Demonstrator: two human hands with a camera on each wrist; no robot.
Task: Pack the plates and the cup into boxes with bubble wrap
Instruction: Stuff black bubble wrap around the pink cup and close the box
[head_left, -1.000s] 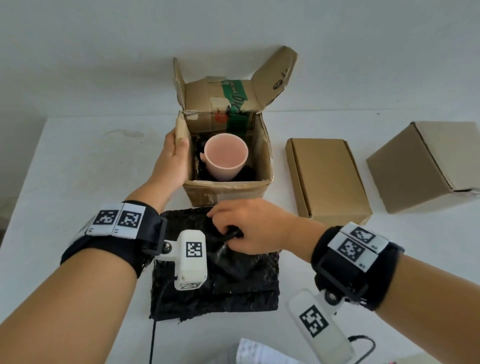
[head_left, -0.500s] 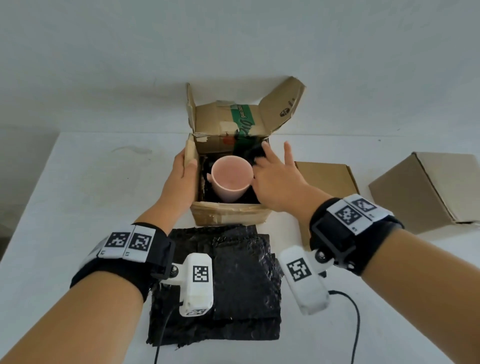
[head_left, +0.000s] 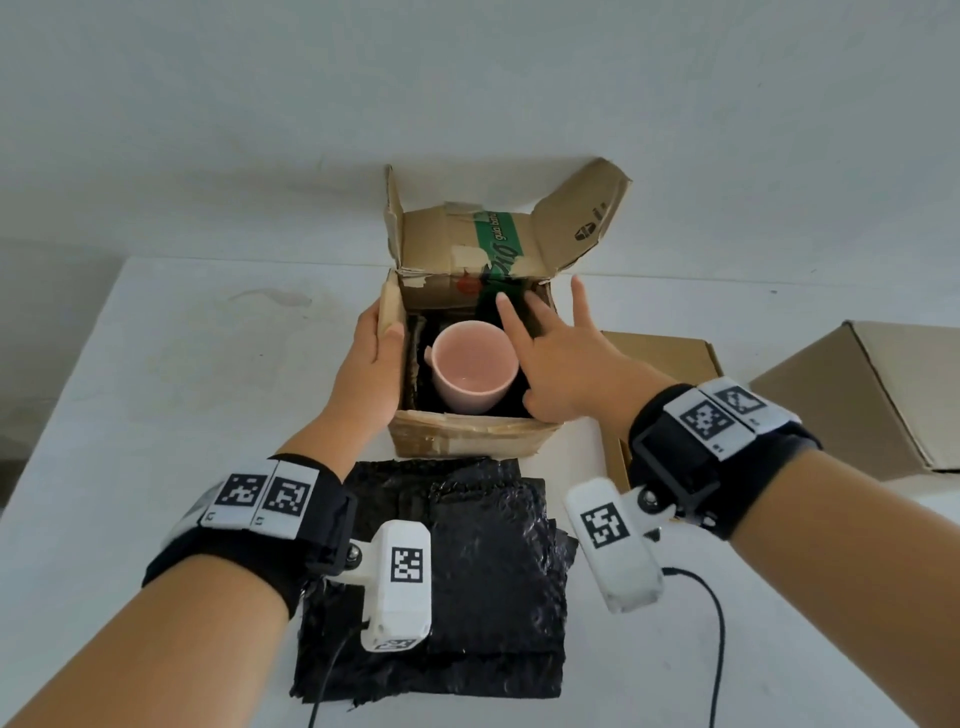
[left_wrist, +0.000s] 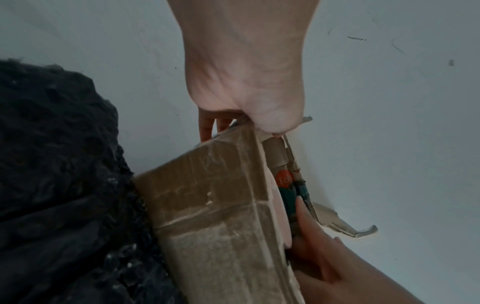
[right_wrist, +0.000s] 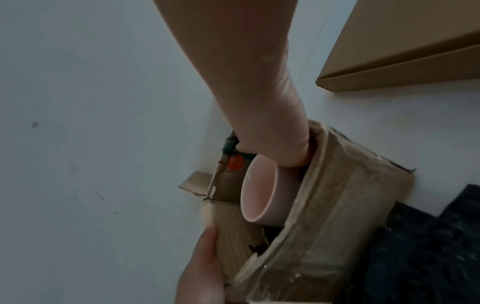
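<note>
An open cardboard box (head_left: 467, 434) stands mid-table with a pink cup (head_left: 472, 364) upright inside, on black bubble wrap. My left hand (head_left: 374, 348) grips the box's left wall, thumb inside, fingers outside. My right hand (head_left: 550, 353) reaches into the box's right side beside the cup, its fingers straight and spread, pressing on black wrap there. In the right wrist view the right hand (right_wrist: 280, 148) sits between the cup (right_wrist: 262, 191) and the box wall (right_wrist: 327, 216). In the left wrist view the left hand (left_wrist: 241, 123) holds the box (left_wrist: 207, 195) by its edge. No plates are in view.
A stack of black bubble wrap sheets (head_left: 457, 561) lies on the white table in front of the box. A flat closed carton (head_left: 670, 358) sits right of the box, and a larger carton (head_left: 878, 395) at the far right. A wall is close behind.
My right hand left the bubble wrap stack on the table and went into the right side of the box, next to the cup. My left hand stayed on the box's left wall.
</note>
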